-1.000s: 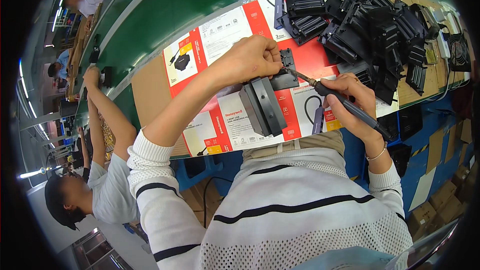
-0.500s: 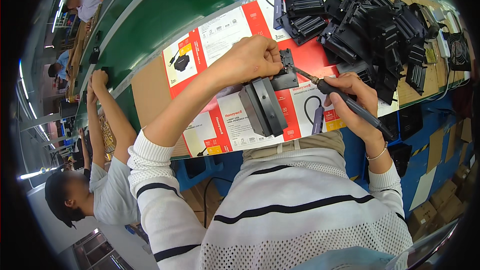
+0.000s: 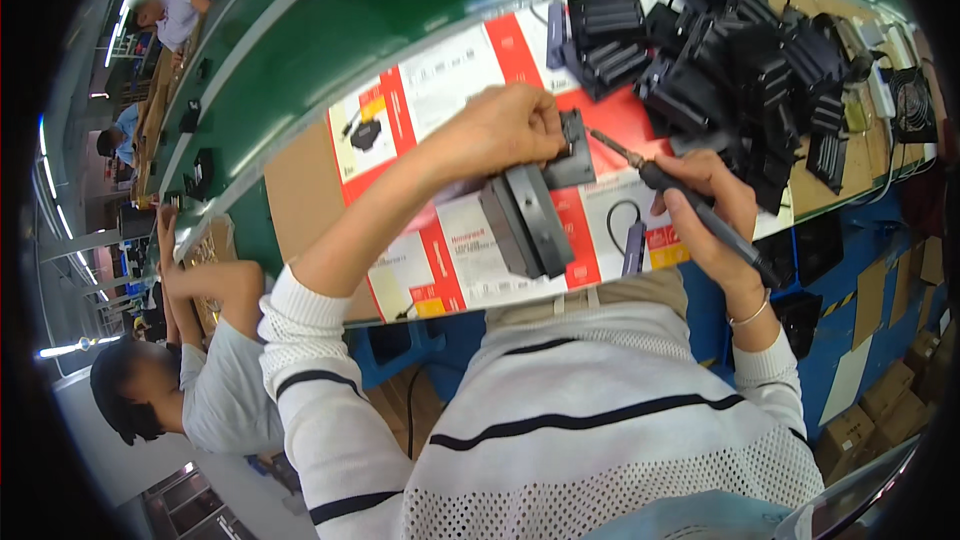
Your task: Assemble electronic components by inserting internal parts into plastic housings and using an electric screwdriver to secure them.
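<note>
My left hand (image 3: pixel 510 130) is closed in a pinch at the upper edge of a small black plastic housing (image 3: pixel 571 168). What lies between the fingertips is hidden. That housing rests against a thick dark block (image 3: pixel 530 220) standing on the printed cardboard. In my right hand (image 3: pixel 722 202) is a soldering iron (image 3: pixel 705 220), gripped by its dark handle like a pen. Its metal tip points up and left, stopping just to the right of the housing, with a small gap between them.
A heap of black plastic housings (image 3: pixel 700 90) covers the far right of the red and white printed cardboard (image 3: pixel 450 65). Beyond it lie a white power strip (image 3: pixel 880 90) and coiled cables (image 3: pixel 912 105). On the left, a co-worker in a grey shirt (image 3: pixel 228 395) works at the green bench (image 3: pixel 300 50).
My left hand and the housing's upper part sit slightly lower in the picture. The soldering iron stays close to its place. The co-worker's hands have moved down and toward the co-worker's body.
</note>
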`<state>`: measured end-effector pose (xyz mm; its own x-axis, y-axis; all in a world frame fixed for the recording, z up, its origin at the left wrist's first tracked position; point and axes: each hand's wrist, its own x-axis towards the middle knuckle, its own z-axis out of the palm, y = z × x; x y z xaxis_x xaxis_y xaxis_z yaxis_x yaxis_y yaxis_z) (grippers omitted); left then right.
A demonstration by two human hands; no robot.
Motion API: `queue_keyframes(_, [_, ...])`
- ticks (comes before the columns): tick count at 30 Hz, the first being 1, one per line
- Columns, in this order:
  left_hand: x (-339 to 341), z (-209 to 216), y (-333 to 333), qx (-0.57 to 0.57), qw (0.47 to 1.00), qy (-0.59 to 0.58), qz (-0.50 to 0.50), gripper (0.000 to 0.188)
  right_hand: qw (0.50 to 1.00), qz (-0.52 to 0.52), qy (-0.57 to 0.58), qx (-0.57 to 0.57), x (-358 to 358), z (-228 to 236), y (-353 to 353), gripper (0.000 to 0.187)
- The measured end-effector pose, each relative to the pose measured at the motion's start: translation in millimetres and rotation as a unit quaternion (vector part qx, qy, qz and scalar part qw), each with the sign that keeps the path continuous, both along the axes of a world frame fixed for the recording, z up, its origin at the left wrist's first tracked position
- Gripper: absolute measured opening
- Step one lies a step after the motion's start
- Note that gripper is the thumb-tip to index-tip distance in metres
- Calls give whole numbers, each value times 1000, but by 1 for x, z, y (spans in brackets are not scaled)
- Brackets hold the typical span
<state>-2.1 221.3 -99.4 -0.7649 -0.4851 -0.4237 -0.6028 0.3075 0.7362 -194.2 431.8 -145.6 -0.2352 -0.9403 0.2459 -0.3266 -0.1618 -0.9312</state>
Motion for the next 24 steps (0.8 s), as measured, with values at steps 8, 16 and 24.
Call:
queue_keyframes(8, [43, 24, -57, 51, 987, 89, 123, 7, 998, -36, 10, -49, 6, 5, -6, 31])
queue_keyframes(16, [144, -2, -159, -415, 797, 154, 411, 27, 998, -42, -37, -29, 29, 23, -24, 36])
queue_keyframes(24, [115, -80, -77, -344, 869, 210, 287, 33, 984, 47, 66, -161, 58, -16, -64, 19])
